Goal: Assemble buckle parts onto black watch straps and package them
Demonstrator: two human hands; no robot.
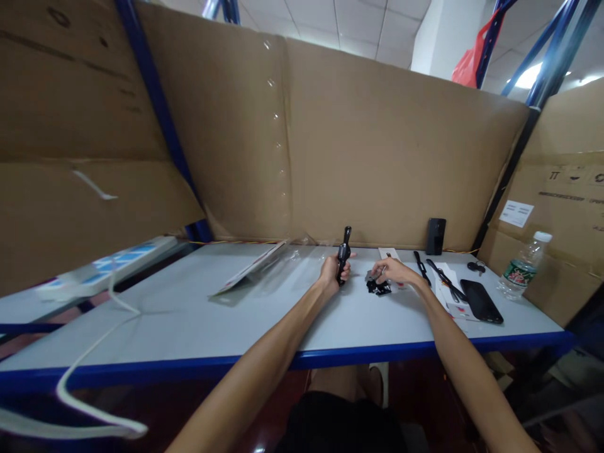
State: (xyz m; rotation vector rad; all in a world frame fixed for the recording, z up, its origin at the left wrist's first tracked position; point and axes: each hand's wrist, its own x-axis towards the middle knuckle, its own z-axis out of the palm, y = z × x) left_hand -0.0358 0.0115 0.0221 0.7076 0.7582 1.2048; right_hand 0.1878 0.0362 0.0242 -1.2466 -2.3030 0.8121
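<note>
My left hand point(333, 272) is closed round a slim black device point(345, 247) with a narrow top and a rounded bulge at its middle. It stands nearly upright just above the table; its exact kind I cannot make out. To the right, my right hand point(395, 271) reaches down with fingers drawn together over a small heap of black pieces point(378, 289). The fingertips touch the heap, and what lies between them is too small to tell. A white card or box point(389, 253) lies just behind this hand.
Left of my hands lies a clear plastic bag with a flat printed sheet point(255, 269). On the right are black straps or cables point(446, 280), a phone point(481, 301), an upright black phone point(435, 236), keys point(476, 267) and a bottle point(521, 267). A power strip point(113, 267) sits far left. Cardboard point(377, 145) walls the table.
</note>
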